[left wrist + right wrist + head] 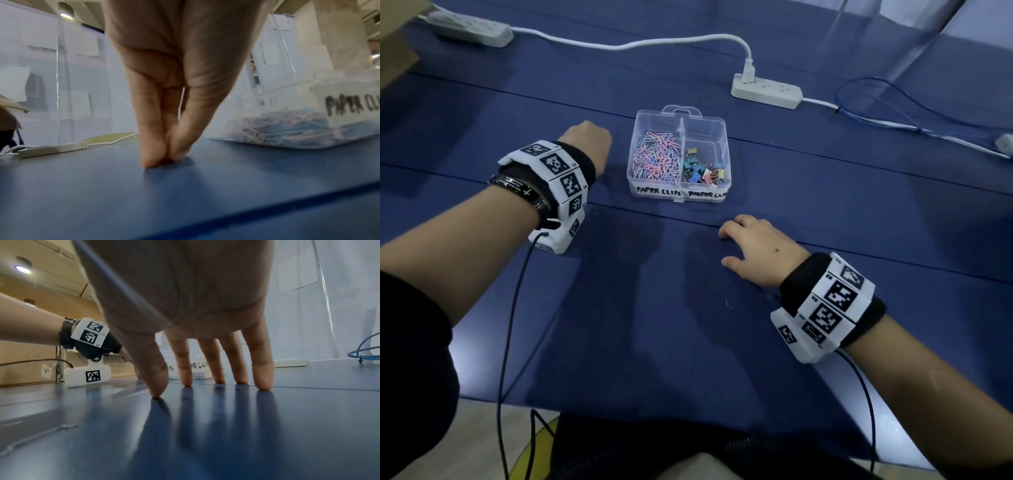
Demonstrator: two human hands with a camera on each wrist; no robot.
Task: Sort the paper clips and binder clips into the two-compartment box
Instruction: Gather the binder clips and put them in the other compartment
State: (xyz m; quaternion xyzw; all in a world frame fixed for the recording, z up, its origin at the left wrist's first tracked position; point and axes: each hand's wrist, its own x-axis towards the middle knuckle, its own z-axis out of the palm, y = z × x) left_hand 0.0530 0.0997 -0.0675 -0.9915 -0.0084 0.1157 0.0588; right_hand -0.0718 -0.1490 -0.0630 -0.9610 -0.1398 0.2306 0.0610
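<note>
The clear two-compartment box (678, 113) stands mid-table; its front labels both read "PAPER CLIPS". Pink and blue paper clips (657, 156) fill its left compartment. Coloured binder clips (702, 169) lie in its right one. My left hand (585, 140) is just left of the box (320, 100). Its straight thumb and fingers meet tip to tip (164, 160) on the table, with nothing seen between them. The right hand (753, 245) rests in front of the box, fingers spread, tips on the table (209, 391), holding nothing. No loose clips show on the table.
A white power strip (765, 90) with a plugged cable lies behind the box. A second strip (470, 29) and a cardboard box (393, 51) sit at the far left. A blue cable (893, 102) loops at the right. The blue table (688, 342) ends near my body.
</note>
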